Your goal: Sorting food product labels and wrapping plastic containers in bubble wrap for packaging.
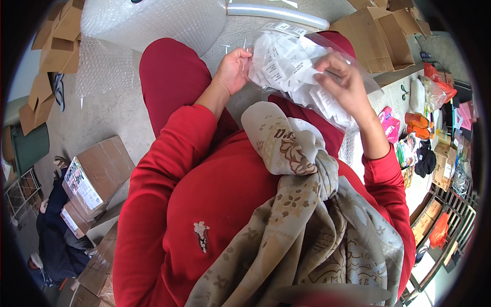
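Observation:
A clear plastic bag (366, 76) full of small white printed slips (282, 57) lies across my lap, over the knee at the right. With thumb and fingers my left hand (233, 71) pinches the bag's left edge. My right hand (341, 78) is at the bag's right part, thumb and forefinger closed on a white slip (308, 76). Whether those fingers are inside the bag or pressing through its film I cannot tell. The slips bear writing. A knotted patterned scarf (284, 142) hangs just below the bag.
A large bubble wrap roll (153, 23) and a stretch film roll (278, 15) lie ahead. Flattened cardboard boxes (374, 42) are at the upper right. Taped cartons (103, 169) stand at the left beside another person (61, 234). Scissors (404, 92) lie among goods at the right.

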Demonstrator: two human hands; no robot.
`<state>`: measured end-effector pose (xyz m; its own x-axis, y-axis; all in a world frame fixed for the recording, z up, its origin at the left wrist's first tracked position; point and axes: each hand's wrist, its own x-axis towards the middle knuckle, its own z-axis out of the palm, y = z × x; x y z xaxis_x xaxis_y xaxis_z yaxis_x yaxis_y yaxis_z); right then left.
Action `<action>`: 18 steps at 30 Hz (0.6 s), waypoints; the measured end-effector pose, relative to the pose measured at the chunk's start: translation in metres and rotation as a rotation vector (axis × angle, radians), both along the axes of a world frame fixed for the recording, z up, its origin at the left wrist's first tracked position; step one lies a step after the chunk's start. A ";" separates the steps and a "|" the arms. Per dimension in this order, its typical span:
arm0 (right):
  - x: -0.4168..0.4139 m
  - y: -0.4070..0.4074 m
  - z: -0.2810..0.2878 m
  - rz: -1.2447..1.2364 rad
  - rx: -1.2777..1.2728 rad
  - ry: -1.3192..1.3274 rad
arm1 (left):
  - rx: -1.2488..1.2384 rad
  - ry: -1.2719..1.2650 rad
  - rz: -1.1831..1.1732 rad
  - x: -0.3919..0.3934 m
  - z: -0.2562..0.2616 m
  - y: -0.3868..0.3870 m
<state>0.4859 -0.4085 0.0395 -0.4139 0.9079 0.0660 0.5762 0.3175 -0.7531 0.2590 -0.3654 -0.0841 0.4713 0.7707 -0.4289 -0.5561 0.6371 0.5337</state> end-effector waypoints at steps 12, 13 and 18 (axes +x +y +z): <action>0.027 -0.001 0.027 -0.222 -0.272 0.468 | -0.094 -0.013 0.028 0.001 -0.015 0.000; 0.028 -0.001 0.028 -0.250 -0.289 0.502 | -0.094 -0.022 0.030 0.000 -0.018 0.000; 0.031 -0.003 0.027 -0.292 -0.273 0.498 | -0.124 -0.084 0.018 0.003 -0.022 0.003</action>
<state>0.5165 -0.4119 0.0665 -0.1263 0.9900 -0.0629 0.1697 -0.0409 -0.9846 0.2619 -0.3625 -0.1058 0.4964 0.7227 -0.4810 -0.6075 0.6850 0.4022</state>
